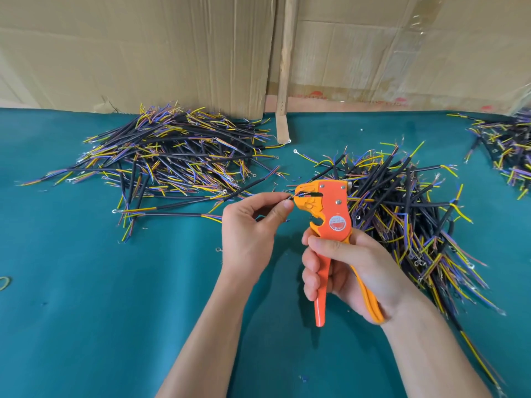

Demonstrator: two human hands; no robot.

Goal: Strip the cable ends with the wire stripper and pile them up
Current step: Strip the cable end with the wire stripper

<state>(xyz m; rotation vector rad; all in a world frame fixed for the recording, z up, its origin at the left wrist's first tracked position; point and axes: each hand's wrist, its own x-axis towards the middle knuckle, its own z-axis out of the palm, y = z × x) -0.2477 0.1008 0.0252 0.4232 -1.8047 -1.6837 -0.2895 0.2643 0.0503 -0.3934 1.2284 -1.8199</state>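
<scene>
My right hand point(343, 272) grips the handles of an orange and yellow wire stripper point(327, 208), held upright with its jaws pointing left. My left hand point(253, 228) pinches a thin cable end point(290, 198) between thumb and forefinger, and its tip sits in the stripper's jaws. A big pile of black cables with yellow, blue and purple wire ends point(172, 159) lies at the back left. Another pile of the same cables point(408, 214) spreads behind and to the right of the stripper.
The work surface is a teal mat point(115, 311). Cardboard sheets point(172, 53) and a wooden strip point(284, 81) stand along the back edge. A third cable heap point(505, 150) lies at the far right. A yellow-green rubber band point(4, 282) sits at the left edge.
</scene>
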